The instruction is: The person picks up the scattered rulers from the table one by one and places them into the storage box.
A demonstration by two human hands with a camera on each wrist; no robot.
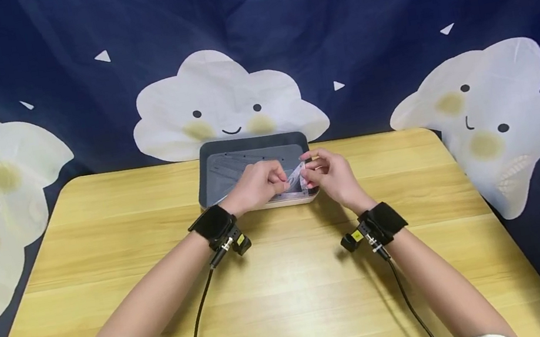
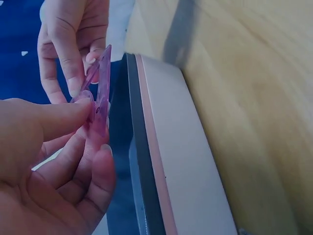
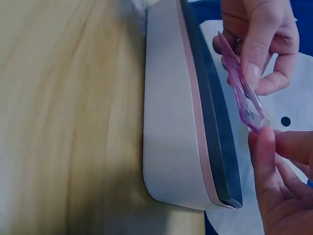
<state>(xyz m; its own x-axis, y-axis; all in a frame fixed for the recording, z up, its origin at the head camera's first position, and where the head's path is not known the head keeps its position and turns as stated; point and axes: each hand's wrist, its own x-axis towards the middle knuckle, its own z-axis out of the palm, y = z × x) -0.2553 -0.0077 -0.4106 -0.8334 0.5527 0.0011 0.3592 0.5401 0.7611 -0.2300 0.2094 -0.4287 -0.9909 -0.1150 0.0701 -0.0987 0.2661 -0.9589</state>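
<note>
Both hands hold a thin, see-through pinkish-purple set square (image 1: 295,177) over the near right corner of a shallow box (image 1: 203,179). My left hand (image 1: 263,184) pinches one side of it between thumb and fingers. At the opposite end, my right hand (image 1: 334,177) grips it by thumb and fingertips. In the left wrist view the set square (image 2: 103,93) is seen nearly edge-on, close to the box rim. The right wrist view shows a cut-out in the set square (image 3: 238,90). Part of it is hidden behind the fingers.
The box has a dark grey inside, a whitish outer wall (image 3: 171,107) and a pink band below its rim. It stands at the far edge of a wooden table (image 1: 289,284). Behind hangs a dark blue cloth (image 1: 232,8) with clouds. A cable (image 1: 199,317) runs from each wrist camera.
</note>
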